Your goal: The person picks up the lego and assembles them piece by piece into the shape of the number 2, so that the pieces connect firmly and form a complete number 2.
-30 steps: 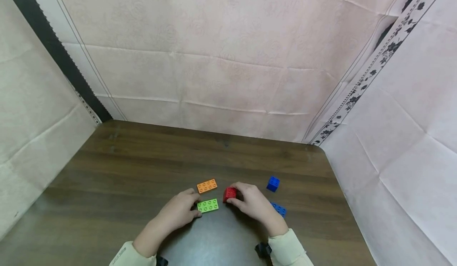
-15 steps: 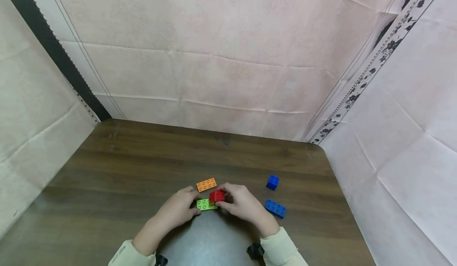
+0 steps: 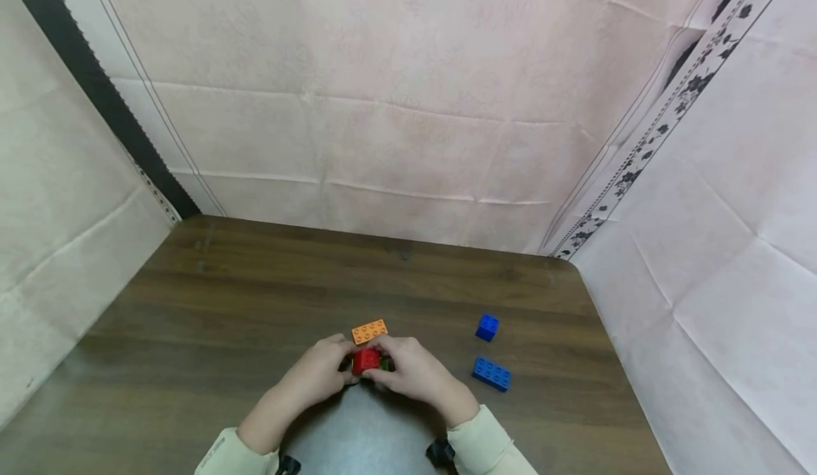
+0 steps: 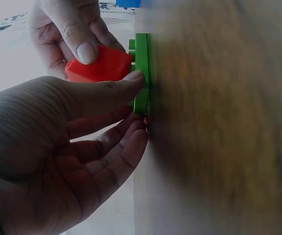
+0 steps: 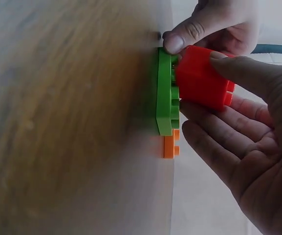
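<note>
Since 1 s ago, the right hand's grip (image 3: 418, 376) has carried the red brick (image 3: 366, 361) leftward from beside the green brick (image 4: 141, 51) to over its studs, hiding most of it in the head view. The larger blue brick (image 3: 491, 373), then partly covered by the right arm (image 3: 461, 405), now shows whole.

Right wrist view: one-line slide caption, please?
Right hand holds a tilted red block up to a studded green brick that the left hand grips; orange brick beyond.
</note>
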`<state>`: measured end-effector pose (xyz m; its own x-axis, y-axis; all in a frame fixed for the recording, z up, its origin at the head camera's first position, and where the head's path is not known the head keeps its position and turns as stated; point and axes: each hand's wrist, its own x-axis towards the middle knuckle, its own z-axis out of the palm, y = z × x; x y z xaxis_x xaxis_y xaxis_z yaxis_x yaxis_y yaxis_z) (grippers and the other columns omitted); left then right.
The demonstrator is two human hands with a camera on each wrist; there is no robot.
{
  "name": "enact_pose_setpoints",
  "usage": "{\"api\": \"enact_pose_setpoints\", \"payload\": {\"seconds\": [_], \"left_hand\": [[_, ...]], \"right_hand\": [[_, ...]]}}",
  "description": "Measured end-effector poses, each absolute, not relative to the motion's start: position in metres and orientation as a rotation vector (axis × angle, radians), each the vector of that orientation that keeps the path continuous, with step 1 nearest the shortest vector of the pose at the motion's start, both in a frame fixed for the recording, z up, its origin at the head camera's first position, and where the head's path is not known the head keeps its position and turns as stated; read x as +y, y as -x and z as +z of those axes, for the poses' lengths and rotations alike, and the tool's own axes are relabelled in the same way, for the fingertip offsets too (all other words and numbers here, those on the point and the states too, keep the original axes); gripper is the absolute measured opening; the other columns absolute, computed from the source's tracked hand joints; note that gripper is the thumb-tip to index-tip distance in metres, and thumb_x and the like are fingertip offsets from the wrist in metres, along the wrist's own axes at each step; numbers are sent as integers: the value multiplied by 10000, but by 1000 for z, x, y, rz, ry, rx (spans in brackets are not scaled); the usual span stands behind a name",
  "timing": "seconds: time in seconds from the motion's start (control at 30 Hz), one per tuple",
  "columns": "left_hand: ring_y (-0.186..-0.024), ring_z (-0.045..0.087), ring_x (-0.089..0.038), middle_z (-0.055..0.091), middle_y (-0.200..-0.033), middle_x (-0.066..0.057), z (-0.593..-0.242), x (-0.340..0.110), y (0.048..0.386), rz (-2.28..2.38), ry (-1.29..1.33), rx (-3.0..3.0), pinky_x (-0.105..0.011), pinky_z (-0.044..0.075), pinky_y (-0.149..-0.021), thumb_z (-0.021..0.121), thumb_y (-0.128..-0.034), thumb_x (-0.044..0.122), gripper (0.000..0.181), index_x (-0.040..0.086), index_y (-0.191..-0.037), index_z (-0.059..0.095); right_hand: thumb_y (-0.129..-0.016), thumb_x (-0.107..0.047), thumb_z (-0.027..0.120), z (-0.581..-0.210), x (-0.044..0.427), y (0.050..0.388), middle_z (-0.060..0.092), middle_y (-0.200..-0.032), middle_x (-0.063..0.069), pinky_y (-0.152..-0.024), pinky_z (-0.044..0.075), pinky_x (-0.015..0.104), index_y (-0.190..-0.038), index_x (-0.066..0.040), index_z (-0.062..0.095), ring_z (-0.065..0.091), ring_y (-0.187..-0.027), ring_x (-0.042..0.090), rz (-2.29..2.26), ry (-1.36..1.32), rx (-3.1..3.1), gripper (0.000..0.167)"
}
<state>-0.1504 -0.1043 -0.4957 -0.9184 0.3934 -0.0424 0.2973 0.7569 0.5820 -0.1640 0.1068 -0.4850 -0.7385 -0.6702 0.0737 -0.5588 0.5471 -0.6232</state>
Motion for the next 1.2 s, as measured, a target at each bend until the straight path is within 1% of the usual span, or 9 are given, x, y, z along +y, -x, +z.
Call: {"api": "enact_pose_setpoints", "payload": {"seconds": [0.17,0.27,0.4,0.5,0.77,1.0,1.2], "left_hand": [[-736,503,-134,572,-876,27,-496,-104,150,888,-553,2790,-344,475,-664,838,-802,92,269,72,-1042,720],[-750,513,-132,580,-889,24,-496,-104,149,892,-554,2793,-356,483,-677,844,-799,96,276,68,-1045,722],[-745,509,-138,577,-883,14,-496,-104,149,906,-569,2789,-358,476,-665,857,-787,98,287,60,-1035,719],[-733,498,-138,565,-868,14,-497,-104,150,904,-572,2789,-346,465,-651,865,-778,102,296,59,-1032,719],[-708,474,-138,531,-839,29,-497,-102,150,905,-573,2806,-315,430,-616,869,-768,96,289,72,-1009,712],[-699,485,-133,557,-858,9,-499,-102,150,890,-582,2846,-306,449,-612,882,-737,60,297,61,-977,706],[-698,494,-118,566,-863,23,-501,-101,151,884,-570,2865,-304,461,-621,889,-723,64,295,79,-951,703]], "right_hand": [[-955,-312,715,-488,106,164,701,-1104,-63,-757,547,211,-1241,-165,609,622,-913,-41,-968,1054,2604,338],[-959,-304,710,-489,106,164,695,-1132,-71,-792,545,219,-1262,-164,620,614,-944,-44,-948,1074,2622,345],[-960,-293,711,-490,106,164,689,-1169,-69,-839,533,216,-1276,-158,636,609,-993,-32,-899,1093,2655,352],[-955,-286,719,-490,106,164,687,-1180,-60,-849,524,204,-1275,-151,637,606,-1002,-26,-870,1081,2668,357],[-944,-276,734,-492,102,166,701,-1154,-51,-843,521,201,-1245,-143,657,613,-985,-15,-799,1107,2721,338],[-939,-246,742,-492,96,161,717,-1121,-30,-824,526,204,-1229,-118,669,639,-979,15,-761,1113,2782,326],[-937,-220,743,-489,92,159,717,-1103,-10,-785,521,199,-1222,-97,661,635,-938,17,-721,1092,2799,321]]}}
